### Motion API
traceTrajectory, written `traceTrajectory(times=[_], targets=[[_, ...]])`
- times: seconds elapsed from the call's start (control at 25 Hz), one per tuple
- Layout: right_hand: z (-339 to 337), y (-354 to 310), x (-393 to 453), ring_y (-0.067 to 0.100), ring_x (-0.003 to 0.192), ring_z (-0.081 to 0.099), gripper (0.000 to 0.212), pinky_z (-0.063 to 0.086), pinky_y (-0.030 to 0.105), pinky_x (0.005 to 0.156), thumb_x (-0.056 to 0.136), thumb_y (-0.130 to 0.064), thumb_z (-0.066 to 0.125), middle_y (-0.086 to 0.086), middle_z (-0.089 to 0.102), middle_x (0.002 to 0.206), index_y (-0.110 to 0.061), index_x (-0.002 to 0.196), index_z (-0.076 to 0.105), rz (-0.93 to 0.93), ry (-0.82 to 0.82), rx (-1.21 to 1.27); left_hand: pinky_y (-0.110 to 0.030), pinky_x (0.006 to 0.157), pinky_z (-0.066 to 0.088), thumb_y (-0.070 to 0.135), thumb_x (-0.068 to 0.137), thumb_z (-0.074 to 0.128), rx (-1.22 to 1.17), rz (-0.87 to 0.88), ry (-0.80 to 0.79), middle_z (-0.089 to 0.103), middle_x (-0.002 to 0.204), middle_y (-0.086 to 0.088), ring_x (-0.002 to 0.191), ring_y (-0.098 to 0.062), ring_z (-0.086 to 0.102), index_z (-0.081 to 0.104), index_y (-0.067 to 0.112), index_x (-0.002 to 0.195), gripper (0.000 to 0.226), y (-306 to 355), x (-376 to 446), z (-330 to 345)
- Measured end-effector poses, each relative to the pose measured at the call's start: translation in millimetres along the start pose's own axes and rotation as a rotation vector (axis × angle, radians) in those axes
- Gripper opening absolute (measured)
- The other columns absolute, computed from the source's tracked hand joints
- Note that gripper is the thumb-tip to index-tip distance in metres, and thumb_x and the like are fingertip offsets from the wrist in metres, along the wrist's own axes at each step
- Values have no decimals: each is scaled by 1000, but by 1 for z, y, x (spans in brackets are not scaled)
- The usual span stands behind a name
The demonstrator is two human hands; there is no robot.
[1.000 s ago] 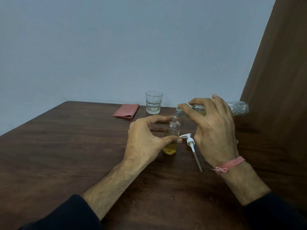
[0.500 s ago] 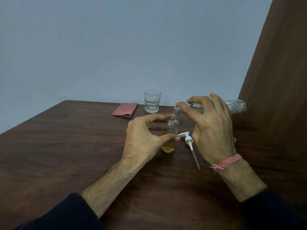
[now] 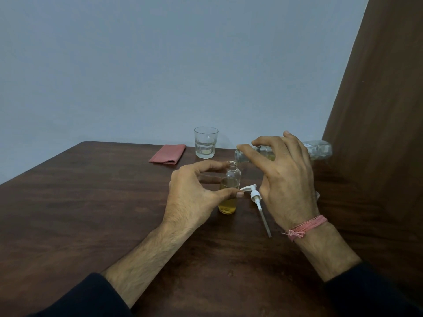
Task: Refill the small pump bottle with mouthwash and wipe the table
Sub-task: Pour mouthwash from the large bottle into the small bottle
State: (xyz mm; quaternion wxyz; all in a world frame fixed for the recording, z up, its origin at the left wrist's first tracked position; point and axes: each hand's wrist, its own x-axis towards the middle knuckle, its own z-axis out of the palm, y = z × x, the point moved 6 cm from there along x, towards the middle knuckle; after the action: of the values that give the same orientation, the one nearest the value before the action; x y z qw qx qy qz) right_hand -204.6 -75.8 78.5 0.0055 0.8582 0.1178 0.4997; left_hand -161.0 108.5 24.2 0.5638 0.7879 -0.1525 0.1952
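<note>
While right hand (image 3: 286, 179) grips tilted clear mouthwash bottle (image 3: 318, 150), label unreadable, mouth over small bottle (image 3: 229, 191), left hand (image 3: 194, 193) pinching it, pump head (image 3: 256, 200) just right

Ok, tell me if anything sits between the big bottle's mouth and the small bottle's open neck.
Nothing visible does. The large bottle, tipped in the right hand, has its mouth just above the small bottle; the pump head lies beside it on the table.

Your small bottle (image 3: 230, 188) stands mid-table (image 3: 91, 202), the pump (image 3: 255, 197) lying just right of it (touching, perhaps); behind sit the glass (image 3: 206, 143) and, further left, the cloth (image 3: 167, 153).
</note>
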Motion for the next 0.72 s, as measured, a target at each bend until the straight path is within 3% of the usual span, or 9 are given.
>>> traceTrajectory(times=[0.52,0.72], targets=[[2,0,0,39,125,59,80,32,55,123,66,17,73,13,68,129,-19,137,72,8,-9,-11,-39,100,70,50,57,110,10,25,0,83,104,33,96,15,80,80,57,105,57,1,0,-1],[1,-1,0,38,124,58,80,34,57,123,66,18,72,13,68,128,-19,138,72,2,-5,-6,-40,100,70,47,59,111,14,20,-3,86,110,25,98,13,81,87,46,113,60,-1,1,0]])
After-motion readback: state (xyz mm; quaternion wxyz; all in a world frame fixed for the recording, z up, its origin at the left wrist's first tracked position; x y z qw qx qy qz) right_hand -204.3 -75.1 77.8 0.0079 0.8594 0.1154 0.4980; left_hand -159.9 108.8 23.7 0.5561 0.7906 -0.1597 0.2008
